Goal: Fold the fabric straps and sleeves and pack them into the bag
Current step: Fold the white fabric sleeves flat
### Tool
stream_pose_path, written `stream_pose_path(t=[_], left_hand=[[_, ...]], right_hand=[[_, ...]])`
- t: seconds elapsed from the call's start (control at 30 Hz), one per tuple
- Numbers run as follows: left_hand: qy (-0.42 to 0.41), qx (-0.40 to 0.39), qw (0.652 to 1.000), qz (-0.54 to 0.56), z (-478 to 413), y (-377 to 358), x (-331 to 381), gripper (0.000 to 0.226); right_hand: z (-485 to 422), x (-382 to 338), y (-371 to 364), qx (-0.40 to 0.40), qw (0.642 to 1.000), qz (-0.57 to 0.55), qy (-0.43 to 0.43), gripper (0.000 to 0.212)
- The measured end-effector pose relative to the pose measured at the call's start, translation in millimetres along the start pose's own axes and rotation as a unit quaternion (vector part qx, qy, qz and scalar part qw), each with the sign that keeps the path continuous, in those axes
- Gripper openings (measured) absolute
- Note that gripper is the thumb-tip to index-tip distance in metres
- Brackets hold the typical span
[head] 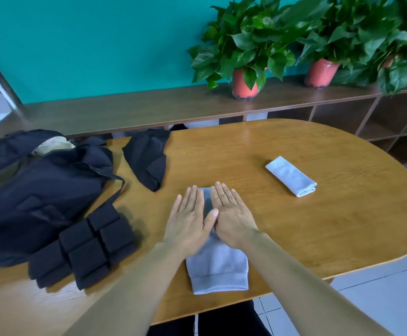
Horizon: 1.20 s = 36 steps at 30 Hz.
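A light grey sleeve (218, 267) lies flat and lengthwise on the wooden table (318, 214), its cuffed end toward me. My left hand (189, 219) and my right hand (231, 214) press flat on its far half, side by side, fingers straight. A second grey sleeve (291, 177) lies folded to the right. A black fabric piece (147, 157) lies crumpled behind the hands on the left. The large dark bag (35, 190) sits at the far left with its top open, and black padded straps (86, 246) lie bunched in front of it.
A low wooden shelf unit (149, 110) runs behind the table against a teal wall, holding potted plants (246, 57). White tiled floor (379, 299) shows past the table's rounded right end.
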<state>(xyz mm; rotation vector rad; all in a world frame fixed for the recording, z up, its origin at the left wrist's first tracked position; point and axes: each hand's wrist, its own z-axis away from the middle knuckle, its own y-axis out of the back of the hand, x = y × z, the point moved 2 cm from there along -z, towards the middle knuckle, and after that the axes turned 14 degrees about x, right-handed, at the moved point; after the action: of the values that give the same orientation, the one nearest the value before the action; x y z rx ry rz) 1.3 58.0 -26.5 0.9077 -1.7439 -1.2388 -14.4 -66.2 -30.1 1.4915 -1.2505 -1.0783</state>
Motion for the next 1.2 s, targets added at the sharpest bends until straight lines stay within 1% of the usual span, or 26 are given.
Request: stream_pose_path(t=[0.07,0.13,0.2,0.23,0.27,0.37,0.53,0.6,0.67,0.7,0.8,0.9,0.97,1.07,1.13,1.2], left_hand=[[-0.004,-0.012,1.0,0.019,-4.2,-7.8,1.6,0.084],[0.004,-0.036,0.999,0.026,-6.2,-14.9,-0.6,0.098],[0.012,-0.053,0.998,-0.007,-5.8,-20.2,-3.7,0.106],[0.016,-0.055,0.998,-0.025,-5.1,-21.4,-5.1,0.108],[0.019,-0.054,0.998,-0.039,-4.4,-22.0,-6.4,0.109],[0.021,-0.049,0.996,-0.066,-0.8,-21.8,-9.8,0.114],[0.027,-0.045,0.996,-0.074,1.3,-23.9,-11.2,0.119],[0.025,-0.046,0.996,-0.068,0.5,-23.4,-12.5,0.122],[0.024,-0.043,0.997,-0.066,3.9,-19.6,-13.9,0.12],[0.028,-0.037,0.997,-0.064,7.6,-16.3,-13.8,0.117],[0.025,-0.012,0.999,-0.043,25.6,-4.3,-6.4,0.112],[0.008,-0.012,1.0,0.001,52.7,5.2,11.7,0.112],[0.005,-0.02,1.0,0.009,65.7,3.6,17.8,0.113],[0.007,-0.036,0.999,-0.01,77.7,-1.9,11.1,0.118],[-0.011,-0.041,0.998,-0.035,81.3,-2.9,5.3,0.124],[-0.021,-0.039,0.998,-0.049,83.0,-2.2,3.3,0.125]], right_hand=[[-2.2,2.5,-5.7,-0.022,1.0,0.016,0.008,0.063],[-2.3,5.1,-13.7,-0.038,0.999,0.02,0.018,0.077],[-0.7,8.6,-20.7,-0.057,0.998,-0.002,-0.001,0.095],[0.0,10.4,-22.9,-0.062,0.998,-0.009,-0.015,0.1],[0.2,11.9,-24.9,-0.059,0.998,-0.008,-0.024,0.101],[0.7,13.0,-30.8,-0.049,0.998,0.009,-0.042,0.092],[2.1,11.4,-31.4,-0.055,0.997,0.013,-0.053,0.095],[0.5,12.8,-28.9,-0.066,0.996,0.014,-0.05,0.087],[3.3,14.6,-23.7,-0.07,0.997,0.017,-0.037,0.075],[7.3,15.3,-20.1,-0.06,0.998,0.018,-0.03,0.074],[27.8,11.5,-6.2,-0.016,1.0,0.007,-0.011,0.082],[51.2,-6.5,7.0,-0.021,1.0,0.0,0.005,0.09],[60.1,-17.9,8.9,-0.023,1.0,-0.003,0.01,0.088],[71.7,-24.2,-0.7,-0.042,0.999,-0.005,0.019,0.09],[77.2,-20.9,-7.1,-0.054,0.998,-0.01,0.007,0.099],[80.5,-17.7,-8.2,-0.059,0.998,-0.013,-0.007,0.099]])
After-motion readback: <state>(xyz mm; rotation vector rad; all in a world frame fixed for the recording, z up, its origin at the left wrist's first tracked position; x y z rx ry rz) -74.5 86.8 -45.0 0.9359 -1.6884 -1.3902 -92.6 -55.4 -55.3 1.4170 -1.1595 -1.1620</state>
